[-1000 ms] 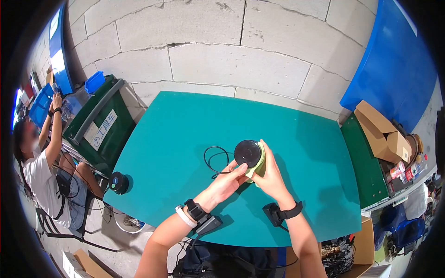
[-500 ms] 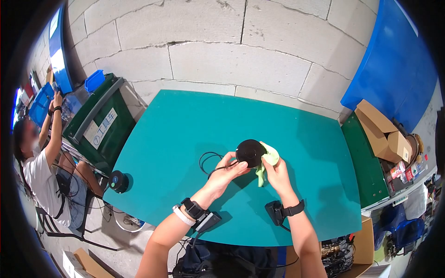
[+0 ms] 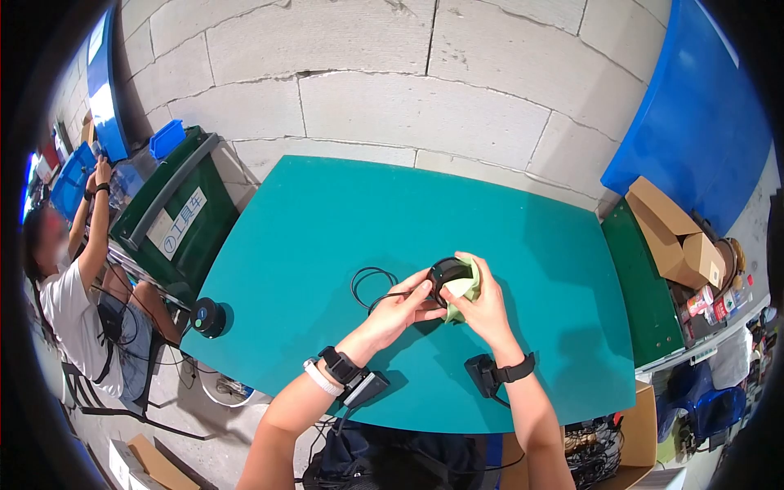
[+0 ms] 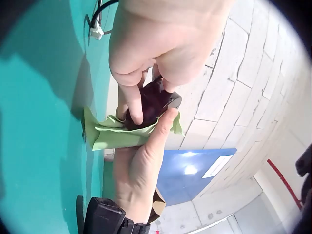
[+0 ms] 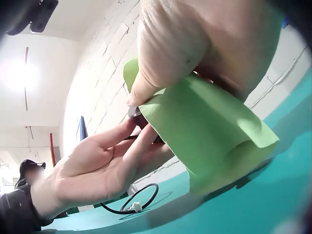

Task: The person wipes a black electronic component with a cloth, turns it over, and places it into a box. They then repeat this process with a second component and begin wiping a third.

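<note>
Above the green table (image 3: 343,212), my left hand (image 3: 394,317) grips a round black device (image 3: 442,270) by its side, thumb on top and fingers beneath. A black cable (image 3: 354,286) runs from it into a loop on the table, with a white plug (image 4: 96,32) at its end in the left wrist view. My right hand (image 3: 488,309) holds a light green cloth (image 3: 464,288) against the device's right side, the thumb pressing at the rim. In the right wrist view the cloth hides much of the device.
Another round black device (image 3: 208,319) stands at the table's left edge. A green cart (image 3: 184,216) is on the left, with a seated person (image 3: 82,302) beside it. Open cardboard boxes (image 3: 674,237) lie on the right-hand cart. A block wall (image 3: 367,106) rises behind the table.
The device has tipped from showing its flat black face to showing its side and rim. My right hand shifted the cloth, which hung off the right side, back over the device.
</note>
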Demonstrator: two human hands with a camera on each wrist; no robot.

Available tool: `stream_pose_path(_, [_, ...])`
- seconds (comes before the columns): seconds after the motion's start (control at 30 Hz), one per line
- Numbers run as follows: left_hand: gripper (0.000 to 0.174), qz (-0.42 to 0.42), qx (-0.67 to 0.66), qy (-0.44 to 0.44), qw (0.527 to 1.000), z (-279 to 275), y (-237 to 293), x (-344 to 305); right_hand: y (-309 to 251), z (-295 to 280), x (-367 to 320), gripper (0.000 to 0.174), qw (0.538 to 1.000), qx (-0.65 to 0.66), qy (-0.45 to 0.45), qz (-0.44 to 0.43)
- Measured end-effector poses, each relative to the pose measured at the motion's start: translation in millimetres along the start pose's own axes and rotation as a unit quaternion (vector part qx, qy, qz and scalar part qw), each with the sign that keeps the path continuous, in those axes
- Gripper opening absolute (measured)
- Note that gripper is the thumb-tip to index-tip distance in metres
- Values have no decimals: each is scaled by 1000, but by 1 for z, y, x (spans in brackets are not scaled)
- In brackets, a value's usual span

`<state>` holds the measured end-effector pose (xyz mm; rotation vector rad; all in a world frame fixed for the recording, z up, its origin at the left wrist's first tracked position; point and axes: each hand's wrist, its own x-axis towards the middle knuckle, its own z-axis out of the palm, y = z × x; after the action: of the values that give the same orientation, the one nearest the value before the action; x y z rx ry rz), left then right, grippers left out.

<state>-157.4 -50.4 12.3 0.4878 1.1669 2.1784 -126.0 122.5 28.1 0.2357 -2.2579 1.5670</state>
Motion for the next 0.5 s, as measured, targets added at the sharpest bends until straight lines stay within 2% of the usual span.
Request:
stream_pose_path(0.07, [48, -23, 4, -8, 1000, -3, -4, 0, 1, -2, 0, 55, 999, -13, 6, 33])
stream_pose_path(0.13, [48, -22, -5, -7, 1000, -2, -2, 0, 5, -4, 1, 51, 996, 50, 23, 63])
stream_pose_path(0.2, [47, -21, -13, -6, 1000, -2, -2, 0, 3, -3, 1, 55, 994, 75, -8, 77])
stream_pose_path(0.27, [46, -12, -18, 24, 999, -5, -4, 1, -3, 4, -1, 61, 1000, 11, -6, -16])
stream_pose_path(0.33, [46, -16, -11, 32, 999, -2, -4, 1, -5, 1, -1, 67, 1000, -12, -22, -14])
stream_pose_path(0.43, [48, -55, 28, 40, 997, -2, -7, -1, -9, -1, -1, 62, 995, -93, -7, -36])
stream_pose_path(0.5, [49, -67, 27, 38, 997, 1, -4, -2, -7, -2, -1, 42, 998, -69, -7, 9])
